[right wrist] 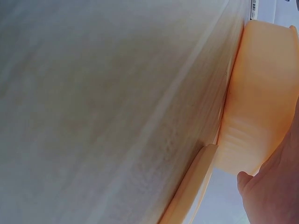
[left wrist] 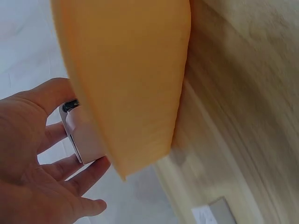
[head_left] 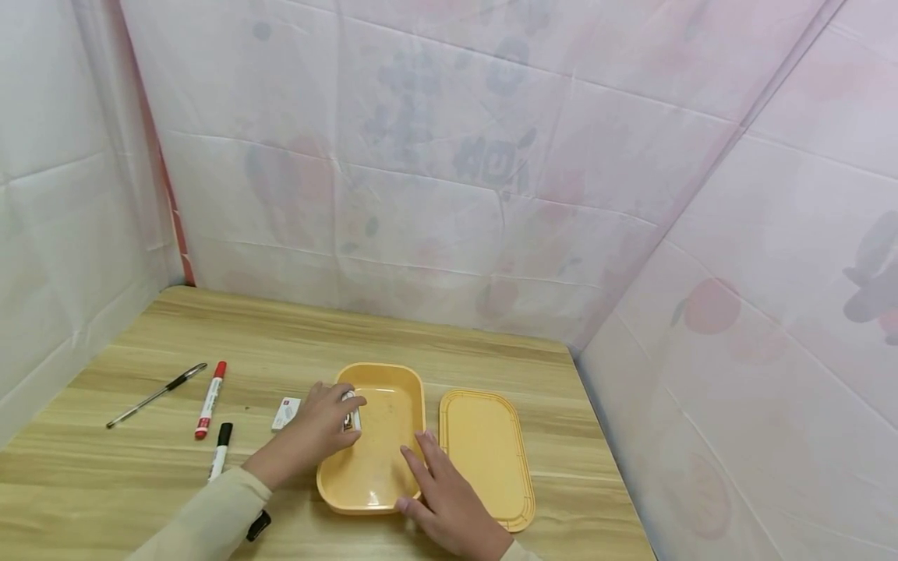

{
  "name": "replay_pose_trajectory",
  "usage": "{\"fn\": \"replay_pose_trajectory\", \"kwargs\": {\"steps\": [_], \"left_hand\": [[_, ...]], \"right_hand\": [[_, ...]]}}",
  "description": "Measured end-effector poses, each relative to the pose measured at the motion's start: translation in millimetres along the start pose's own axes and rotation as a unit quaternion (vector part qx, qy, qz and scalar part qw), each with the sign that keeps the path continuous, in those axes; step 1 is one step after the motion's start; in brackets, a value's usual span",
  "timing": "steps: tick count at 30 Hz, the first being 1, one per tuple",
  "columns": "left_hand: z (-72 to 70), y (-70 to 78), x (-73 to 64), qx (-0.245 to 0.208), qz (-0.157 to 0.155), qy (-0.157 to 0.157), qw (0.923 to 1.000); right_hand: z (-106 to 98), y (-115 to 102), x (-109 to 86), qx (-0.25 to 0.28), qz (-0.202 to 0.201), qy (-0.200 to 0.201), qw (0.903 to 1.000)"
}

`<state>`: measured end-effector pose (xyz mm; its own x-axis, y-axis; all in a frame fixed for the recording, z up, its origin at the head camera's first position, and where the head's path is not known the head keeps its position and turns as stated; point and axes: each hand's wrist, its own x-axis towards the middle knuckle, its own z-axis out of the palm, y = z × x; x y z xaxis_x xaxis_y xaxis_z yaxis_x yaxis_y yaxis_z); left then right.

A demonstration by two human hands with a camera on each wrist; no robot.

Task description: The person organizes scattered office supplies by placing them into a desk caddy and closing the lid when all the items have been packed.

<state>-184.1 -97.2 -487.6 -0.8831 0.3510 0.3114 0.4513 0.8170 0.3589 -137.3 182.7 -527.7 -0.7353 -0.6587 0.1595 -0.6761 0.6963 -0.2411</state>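
Observation:
In the head view, my left hand (head_left: 316,427) reaches over the left rim of a yellow plastic box (head_left: 379,467). Between its thumb and fingers it holds a small pale boxy thing (head_left: 352,414) with dark marks. The left wrist view shows that boxy thing (left wrist: 85,135) as pinkish with a black piece at one end, partly hidden by the box wall; its kind is unclear. My right hand (head_left: 452,499) has its fingers spread at the box's right rim. A flat yellow lid (head_left: 487,460) lies beside the box, to the right.
Left of the box lie a small white carton (head_left: 286,413), a red marker (head_left: 210,401), a black-capped marker (head_left: 220,452) and a pen (head_left: 157,396). A black object (head_left: 259,526) shows partly below the left sleeve. Pale printed sheets (head_left: 421,195) enclose the wooden table (head_left: 281,327).

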Motion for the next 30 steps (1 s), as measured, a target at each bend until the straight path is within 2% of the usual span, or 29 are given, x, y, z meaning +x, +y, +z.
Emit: {"fn": "replay_pose_trajectory", "kwargs": {"steps": [13,23,30], "left_hand": [[22.9,8.6,4.7,-0.013,0.04,-0.008,0.9991],[39.3,14.2,11.3,-0.002,0.036,-0.029,0.9989],[42.1,16.4,11.6,-0.001,0.045,-0.046,0.9979]], "right_hand": [[0,1,0.1,0.005,0.003,-0.003,1.0],[-2,-1,0.9,0.011,0.008,-0.01,0.9999],[-2,-2,0.5,0.019,0.006,-0.006,0.9998]]}}
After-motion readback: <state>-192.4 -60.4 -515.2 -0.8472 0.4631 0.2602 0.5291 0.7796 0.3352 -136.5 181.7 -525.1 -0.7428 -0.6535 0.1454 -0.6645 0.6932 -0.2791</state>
